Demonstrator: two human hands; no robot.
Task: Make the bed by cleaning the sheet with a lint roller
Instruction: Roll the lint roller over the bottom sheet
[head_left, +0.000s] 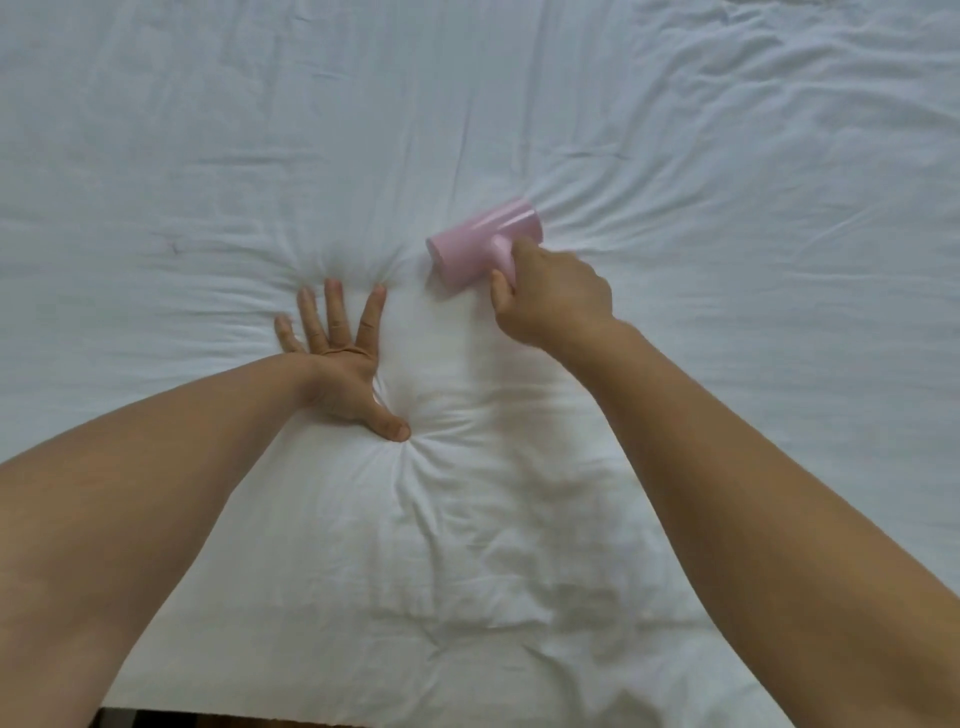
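Head view: two bare arms reach over a wrinkled white cotton bed sheet (519, 104), one hand flat, the other holding a lint roller.

The left hand (340, 364) lies palm down with fingers straight and spread, pressing into the sheet so that creases fan out from its fingertips and thumb; the right hand (553, 299) has its fingers and thumb curled tightly round the short handle of a pale pink plastic lint roller (485, 239); the roller's drum rests on the sheet just beyond and to the right of the left hand, tilted slightly, with folds radiating from it; a dark strip (119, 719), too small to identify, shows below the sheet's near edge.
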